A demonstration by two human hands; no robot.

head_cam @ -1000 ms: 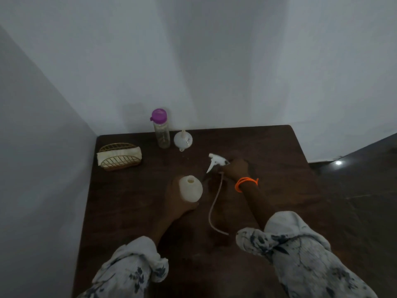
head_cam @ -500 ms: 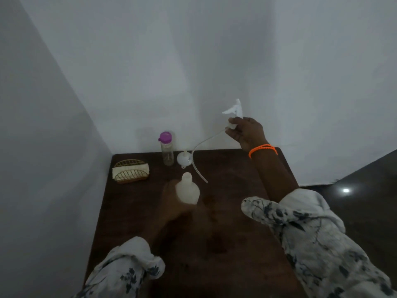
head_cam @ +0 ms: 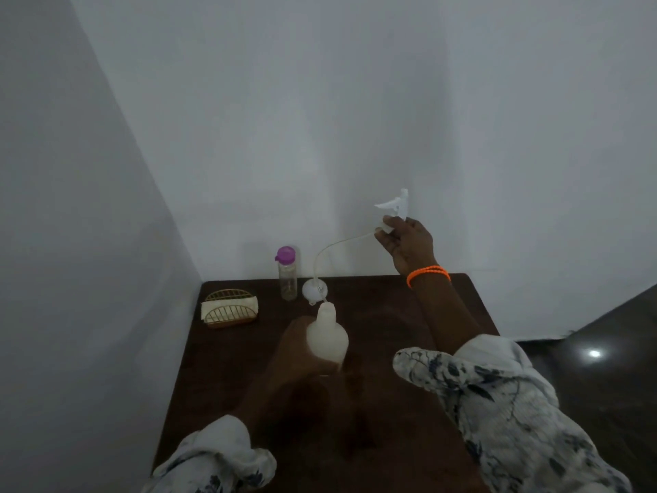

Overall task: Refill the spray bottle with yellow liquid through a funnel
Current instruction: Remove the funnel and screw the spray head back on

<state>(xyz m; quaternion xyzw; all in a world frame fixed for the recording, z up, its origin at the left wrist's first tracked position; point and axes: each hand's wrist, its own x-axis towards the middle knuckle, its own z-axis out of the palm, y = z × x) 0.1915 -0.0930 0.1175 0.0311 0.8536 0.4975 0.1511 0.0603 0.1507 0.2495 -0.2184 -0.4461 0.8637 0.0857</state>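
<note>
1. the left hand (head_cam: 298, 346) wraps round the side of the white spray bottle (head_cam: 327, 336) and holds it near the middle of the bench (head_cam: 458, 297). the bottle stands up with its open neck leaning a little toward the far wall.
2. the right hand (head_cam: 409, 243) is up high and pinches the spray head (head_cam: 393, 206). its thin tube (head_cam: 330, 250) curves down toward the bottle neck. i cannot tell if the tip is inside or just behind it.
3. the funnel (head_cam: 313, 290) sits on the bench just behind the bottle neck, beside the clear bottle with a purple cap (head_cam: 287, 274).
4. the funnel is closer to the left hand, but that hand is busy. i think the right hand must put the spray head down first, then reach for the funnel.
</note>
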